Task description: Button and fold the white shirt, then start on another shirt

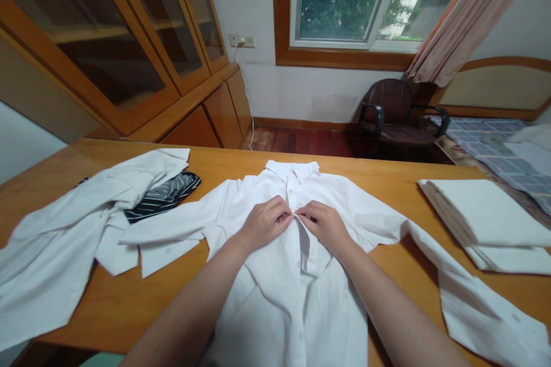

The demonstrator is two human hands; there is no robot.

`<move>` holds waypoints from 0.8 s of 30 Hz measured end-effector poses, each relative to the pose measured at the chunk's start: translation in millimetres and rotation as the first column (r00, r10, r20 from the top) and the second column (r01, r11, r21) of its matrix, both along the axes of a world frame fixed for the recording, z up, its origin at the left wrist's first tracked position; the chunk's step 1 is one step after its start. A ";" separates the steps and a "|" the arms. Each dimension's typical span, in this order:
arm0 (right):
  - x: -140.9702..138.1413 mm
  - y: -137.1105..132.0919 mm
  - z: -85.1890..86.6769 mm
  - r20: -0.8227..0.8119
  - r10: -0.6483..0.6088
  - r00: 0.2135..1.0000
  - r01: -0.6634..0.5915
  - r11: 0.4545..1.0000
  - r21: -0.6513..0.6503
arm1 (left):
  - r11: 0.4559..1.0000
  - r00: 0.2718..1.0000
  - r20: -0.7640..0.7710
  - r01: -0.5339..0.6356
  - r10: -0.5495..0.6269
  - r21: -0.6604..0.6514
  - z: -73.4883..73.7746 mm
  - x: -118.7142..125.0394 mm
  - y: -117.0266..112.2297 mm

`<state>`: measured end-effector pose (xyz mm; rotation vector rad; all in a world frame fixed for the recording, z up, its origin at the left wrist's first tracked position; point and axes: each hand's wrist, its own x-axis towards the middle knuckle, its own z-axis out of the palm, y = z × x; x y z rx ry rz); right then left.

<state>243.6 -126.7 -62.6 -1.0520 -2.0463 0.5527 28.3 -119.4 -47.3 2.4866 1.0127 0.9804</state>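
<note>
A white long-sleeved shirt (267, 304) lies front up on the wooden table (400, 309), its collar toward the far edge and its sleeves spread to both sides. At the chest, my left hand (269, 221) pinches the button placket from the left. My right hand (325, 226) grips the front edge from the right, fingertips meeting those of the left. The button between the fingertips is hidden. Below the hands the front gapes open a little, with some buttons showing along the placket. Another button sits just under the collar.
Another white garment (81, 206) lies crumpled on the left, partly over a black striped cloth (166, 196). Folded white cloth (495, 212) is stacked at the right. Beyond the table stand a glass-door cabinet (172, 83), an office chair (390, 112) and a bed (486, 143).
</note>
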 end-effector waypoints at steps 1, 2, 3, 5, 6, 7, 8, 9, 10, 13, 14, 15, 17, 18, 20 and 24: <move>-0.1 -0.1 0.2 0.001 -0.002 1.000 0.002 1.000 -0.002 | 1.000 1.000 0.001 -0.001 0.001 -0.001 -0.5 -0.1 0.0; -0.1 -0.2 0.4 0.002 -0.004 1.000 0.004 1.000 -0.003 | 1.000 1.000 0.002 -0.001 0.001 -0.002 -0.9 -0.2 0.0; -0.2 -0.3 0.7 0.001 -0.006 1.000 0.006 1.000 -0.002 | 1.000 1.000 0.004 -0.002 0.002 -0.001 -1.2 -0.2 0.0; -0.2 -0.5 1.2 0.001 -0.007 1.000 0.007 1.000 -0.001 | 1.000 1.000 0.008 -0.002 0.002 -0.002 -1.2 -0.2 -0.2; -0.1 -0.6 1.3 0.001 -0.008 1.000 0.008 1.000 -0.001 | 1.000 1.000 0.009 -0.001 0.001 -0.002 -1.0 -0.2 -0.3; 0.0 -0.6 1.3 0.001 -0.008 1.000 0.008 1.000 -0.001 | 1.000 1.000 0.010 -0.001 0.001 -0.002 -0.5 -0.2 -0.3; 0.2 -0.5 1.3 0.002 -0.010 1.000 0.010 1.000 0.000 | 1.000 1.000 0.010 -0.001 0.001 -0.002 0.1 -0.2 -0.4; 0.3 -0.5 1.3 0.005 -0.011 1.000 0.011 1.000 0.001 | 1.000 1.000 0.010 -0.001 0.001 -0.001 0.7 -0.1 -0.4; 0.3 -0.5 1.4 0.007 -0.013 1.000 0.013 1.000 0.003 | 1.000 1.000 0.010 0.000 0.000 0.000 1.3 0.0 -0.4; 0.3 -0.4 2.0 0.011 -0.012 1.000 0.012 1.000 0.005 | 1.000 1.000 0.012 0.000 0.000 0.009 2.6 0.4 -0.2; 0.2 -0.4 2.4 0.011 -0.010 1.000 0.010 1.000 0.004 | 1.000 1.000 0.013 0.001 -0.001 0.011 2.7 0.5 -0.1; 0.2 -0.5 2.7 0.012 -0.010 1.000 0.010 1.000 0.002 | 1.000 1.000 0.015 0.001 -0.002 0.011 2.5 0.7 0.0; 0.2 -0.5 3.3 0.013 -0.016 1.000 0.016 1.000 0.001 | 1.000 1.000 0.016 0.005 -0.005 0.011 1.9 0.8 0.1; 0.2 -0.6 3.4 0.013 -0.019 1.000 0.019 1.000 0.000 | 1.000 1.000 0.013 0.006 -0.006 0.012 1.5 0.7 0.0; 0.3 -0.5 3.2 0.013 -0.021 1.000 0.021 1.000 0.002 | 1.000 1.000 0.006 0.003 -0.003 0.013 1.1 0.6 -0.1; 0.5 -0.2 1.4 0.011 -0.017 1.000 0.017 1.000 0.005 | 1.000 1.000 0.006 -0.001 0.001 0.017 2.1 0.4 -0.6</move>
